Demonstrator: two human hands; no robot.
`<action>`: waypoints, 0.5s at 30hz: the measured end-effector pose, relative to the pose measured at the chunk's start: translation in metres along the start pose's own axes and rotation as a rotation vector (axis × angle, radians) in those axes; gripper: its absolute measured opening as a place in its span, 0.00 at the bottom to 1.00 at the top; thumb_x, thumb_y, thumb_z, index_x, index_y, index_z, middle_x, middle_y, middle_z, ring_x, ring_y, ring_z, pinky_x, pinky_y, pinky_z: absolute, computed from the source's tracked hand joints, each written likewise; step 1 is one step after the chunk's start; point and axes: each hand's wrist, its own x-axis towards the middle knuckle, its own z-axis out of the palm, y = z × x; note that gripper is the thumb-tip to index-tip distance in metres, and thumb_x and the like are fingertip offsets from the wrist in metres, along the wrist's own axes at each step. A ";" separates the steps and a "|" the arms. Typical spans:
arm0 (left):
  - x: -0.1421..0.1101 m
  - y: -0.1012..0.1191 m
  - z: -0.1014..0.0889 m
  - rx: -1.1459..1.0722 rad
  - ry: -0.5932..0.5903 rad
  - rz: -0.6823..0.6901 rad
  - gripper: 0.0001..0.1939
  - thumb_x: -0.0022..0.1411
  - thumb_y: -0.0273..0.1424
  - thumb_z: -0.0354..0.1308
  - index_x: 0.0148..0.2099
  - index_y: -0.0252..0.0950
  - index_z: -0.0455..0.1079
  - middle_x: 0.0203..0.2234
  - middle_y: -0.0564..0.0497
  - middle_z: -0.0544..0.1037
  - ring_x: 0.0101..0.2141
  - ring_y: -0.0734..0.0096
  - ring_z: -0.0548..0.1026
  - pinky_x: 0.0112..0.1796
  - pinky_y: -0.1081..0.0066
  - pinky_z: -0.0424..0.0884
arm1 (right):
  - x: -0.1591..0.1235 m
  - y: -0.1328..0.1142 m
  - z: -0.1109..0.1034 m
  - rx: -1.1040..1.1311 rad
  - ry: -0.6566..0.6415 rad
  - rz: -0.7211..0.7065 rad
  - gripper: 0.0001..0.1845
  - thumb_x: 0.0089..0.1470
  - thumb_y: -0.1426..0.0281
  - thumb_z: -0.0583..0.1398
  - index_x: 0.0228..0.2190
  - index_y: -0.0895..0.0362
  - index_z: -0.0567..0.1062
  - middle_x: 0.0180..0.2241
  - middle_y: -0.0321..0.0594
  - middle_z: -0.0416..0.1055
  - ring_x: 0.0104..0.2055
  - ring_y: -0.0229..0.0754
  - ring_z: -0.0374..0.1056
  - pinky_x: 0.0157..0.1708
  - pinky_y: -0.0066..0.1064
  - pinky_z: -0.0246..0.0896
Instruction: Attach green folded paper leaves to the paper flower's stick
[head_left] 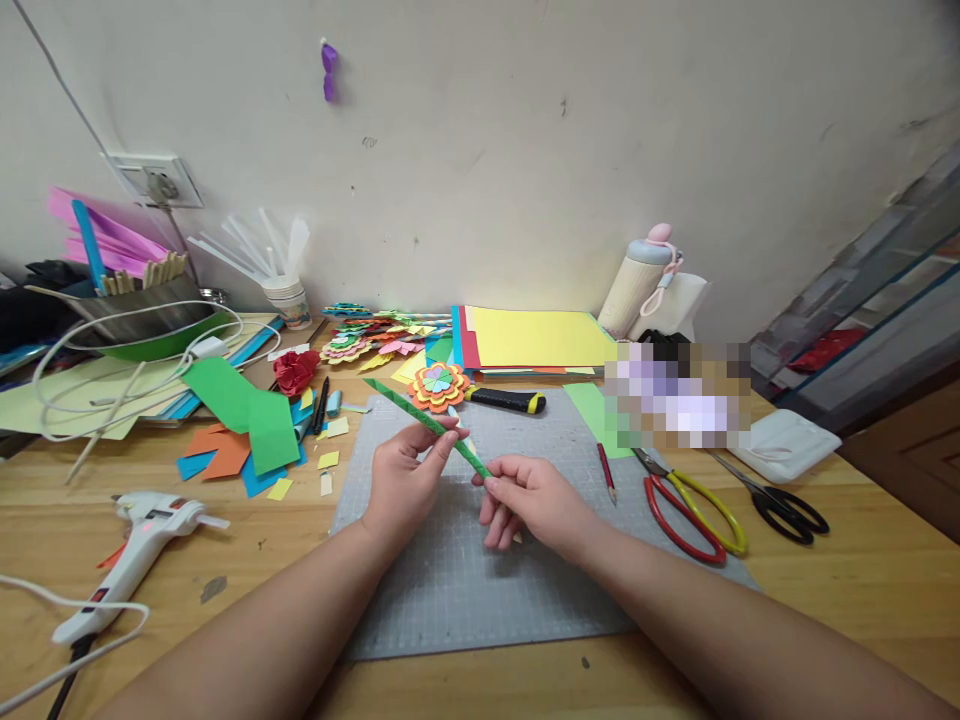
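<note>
A thin green paper-wrapped stick point(420, 415) runs diagonally from upper left to lower right above the grey cutting mat point(465, 590). My left hand point(405, 480) pinches it near the middle, fingers closed around it. My right hand point(529, 500) grips its lower end between thumb and fingertips. Just beyond the stick's far end lies a layered paper flower point(439, 385) in orange, yellow and pastel petals.
A white glue gun point(135, 550) with its cord lies at the left. Green, orange and blue paper scraps point(247, 430) are left of the mat. A black-yellow utility knife point(506, 401), a red pencil point(606, 472), red-yellow scissors point(694, 510) and black scissors point(780, 500) lie right. Coloured sheets point(540, 338) stack by the wall.
</note>
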 end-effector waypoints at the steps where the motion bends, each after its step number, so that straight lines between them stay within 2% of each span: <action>1: 0.001 0.000 0.000 -0.021 0.002 -0.003 0.12 0.57 0.36 0.58 0.41 0.35 0.72 0.35 0.47 0.80 0.40 0.62 0.76 0.45 0.64 0.68 | -0.001 -0.001 0.000 0.002 -0.013 -0.030 0.17 0.50 0.57 0.58 0.32 0.58 0.67 0.21 0.34 0.70 0.19 0.37 0.71 0.15 0.23 0.61; 3: 0.002 0.001 0.000 -0.095 0.005 -0.027 0.12 0.56 0.36 0.59 0.41 0.34 0.71 0.34 0.47 0.80 0.40 0.62 0.76 0.45 0.64 0.68 | -0.004 -0.004 0.000 0.004 -0.030 -0.095 0.18 0.51 0.55 0.57 0.32 0.59 0.68 0.21 0.35 0.71 0.19 0.37 0.70 0.15 0.23 0.59; 5: 0.005 0.001 0.000 -0.230 -0.043 -0.115 0.13 0.54 0.36 0.60 0.40 0.34 0.71 0.32 0.47 0.80 0.38 0.62 0.77 0.44 0.63 0.69 | -0.007 -0.006 -0.001 0.029 -0.038 -0.149 0.22 0.53 0.52 0.54 0.30 0.60 0.70 0.20 0.37 0.71 0.19 0.37 0.69 0.16 0.24 0.58; 10: 0.007 0.000 0.001 -0.643 -0.390 -0.515 0.12 0.52 0.34 0.63 0.38 0.33 0.73 0.31 0.46 0.80 0.31 0.67 0.77 0.37 0.67 0.70 | -0.011 -0.007 -0.004 0.116 -0.147 -0.191 0.26 0.56 0.52 0.49 0.25 0.61 0.70 0.20 0.41 0.72 0.22 0.39 0.70 0.20 0.27 0.61; 12: 0.005 0.000 0.002 -0.685 -0.448 -0.541 0.10 0.52 0.33 0.64 0.36 0.34 0.73 0.30 0.47 0.79 0.30 0.69 0.76 0.36 0.69 0.70 | -0.010 -0.005 -0.003 0.101 -0.178 -0.165 0.25 0.56 0.52 0.50 0.26 0.61 0.71 0.21 0.41 0.73 0.22 0.39 0.70 0.21 0.28 0.62; 15: 0.001 0.000 0.003 -0.607 -0.438 -0.476 0.08 0.51 0.32 0.64 0.34 0.35 0.74 0.28 0.51 0.77 0.28 0.73 0.73 0.34 0.71 0.69 | -0.009 -0.003 -0.001 0.022 -0.128 -0.134 0.21 0.53 0.54 0.55 0.28 0.60 0.71 0.21 0.37 0.71 0.19 0.36 0.68 0.19 0.25 0.60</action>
